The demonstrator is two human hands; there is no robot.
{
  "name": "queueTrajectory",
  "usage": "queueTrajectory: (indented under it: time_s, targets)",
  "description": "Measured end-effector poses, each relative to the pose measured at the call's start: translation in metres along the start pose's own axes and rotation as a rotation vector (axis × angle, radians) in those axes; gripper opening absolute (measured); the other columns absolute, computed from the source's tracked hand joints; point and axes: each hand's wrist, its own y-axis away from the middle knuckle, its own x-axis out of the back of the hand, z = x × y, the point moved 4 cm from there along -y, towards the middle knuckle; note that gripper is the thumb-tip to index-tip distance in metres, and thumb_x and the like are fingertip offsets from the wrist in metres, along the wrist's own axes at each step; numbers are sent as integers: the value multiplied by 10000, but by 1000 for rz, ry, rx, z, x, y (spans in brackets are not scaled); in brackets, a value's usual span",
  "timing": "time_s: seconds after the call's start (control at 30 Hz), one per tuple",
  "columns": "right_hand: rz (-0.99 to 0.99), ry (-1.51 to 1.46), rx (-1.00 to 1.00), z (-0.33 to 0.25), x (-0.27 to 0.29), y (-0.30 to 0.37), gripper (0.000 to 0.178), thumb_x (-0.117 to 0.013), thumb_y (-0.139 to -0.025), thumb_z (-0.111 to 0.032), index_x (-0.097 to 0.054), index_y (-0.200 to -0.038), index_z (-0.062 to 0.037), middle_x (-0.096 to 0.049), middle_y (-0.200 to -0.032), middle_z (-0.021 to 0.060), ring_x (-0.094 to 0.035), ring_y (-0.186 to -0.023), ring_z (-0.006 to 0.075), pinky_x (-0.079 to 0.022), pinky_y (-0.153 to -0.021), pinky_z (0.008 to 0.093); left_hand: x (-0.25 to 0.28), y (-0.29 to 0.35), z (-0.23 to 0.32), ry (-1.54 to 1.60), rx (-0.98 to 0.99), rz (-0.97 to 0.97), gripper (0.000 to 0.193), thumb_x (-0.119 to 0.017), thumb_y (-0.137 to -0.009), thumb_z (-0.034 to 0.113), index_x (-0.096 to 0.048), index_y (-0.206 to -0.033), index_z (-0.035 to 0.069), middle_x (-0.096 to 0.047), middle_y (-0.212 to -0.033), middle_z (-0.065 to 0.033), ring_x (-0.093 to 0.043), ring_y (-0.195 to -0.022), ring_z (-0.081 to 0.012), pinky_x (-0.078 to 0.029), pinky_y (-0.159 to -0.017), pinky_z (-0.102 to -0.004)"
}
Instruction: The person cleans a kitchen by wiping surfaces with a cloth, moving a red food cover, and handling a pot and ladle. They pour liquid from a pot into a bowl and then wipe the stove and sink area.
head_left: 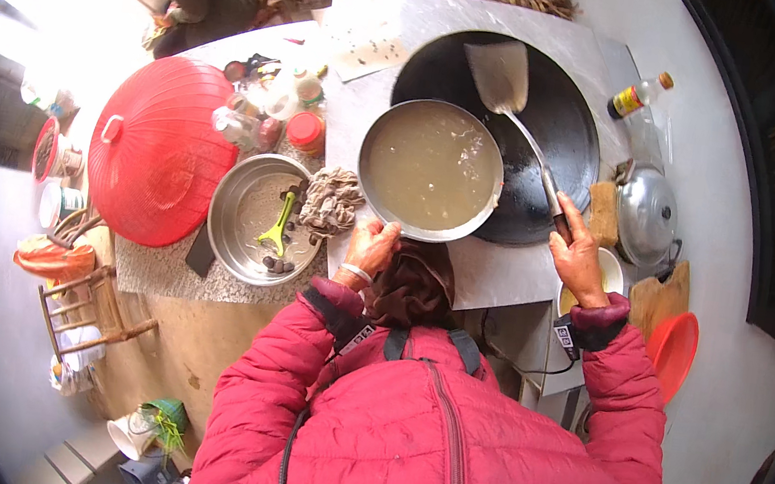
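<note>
Both hands gripping over the wok

The left hand (371, 245) clasps the near rim of a metal bowl (431, 170) of cloudy liquid held over the black wok (557, 118). The right hand (579, 256), arm extended, closes around the spatula (512, 98) handle, blade resting in the wok.

Metal basin (431, 170) overlapping the near-left rim of the wok (557, 118); spatula (504, 82) lying in the wok behind the basin; empty bowl (250, 216) left of the basin, cloth (331, 201) between them; domed cover (159, 151) farther left; kettle (647, 216) right of the wok
</note>
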Motion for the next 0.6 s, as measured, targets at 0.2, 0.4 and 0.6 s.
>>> queueTrajectory:
  time_s: [0.2, 0.4, 0.6]
  targets:
    - [-236, -373, -593, 66, -44, -19, 660, -574, -770, -69, -362, -1395, -44, -471, -621, 2, -402, -436, 81, -326, -324, 262, -1, 52, -1, 137, -103, 100, 224, -584, -903, 241, -601, -789, 48, -532, -604, 20, -438, -444, -62, -310, -383, -230]
    - [-332, -201, -646, 107, -86, -26, 641, -525, -736, -75, -407, -1365, -59, -504, -599, 54, -427, -404, 152, -324, -329, 314, -2, 138, -26, 341, -38, 227, 214, -588, -899, 235, -588, -821, 36, -558, -627, -4, -457, -439, -57, -344, -357, -207]
    - [-431, -120, -617, 143, -118, -29, 666, -512, -731, -74, -378, -1383, -93, -564, -614, 122, -448, -397, 170, -319, -328, 342, 19, 228, -75, 466, -89, 476, 202, -573, -883, 198, -560, -787, 21, -557, -601, -20, -453, -393, -71, -339, -323, -232]
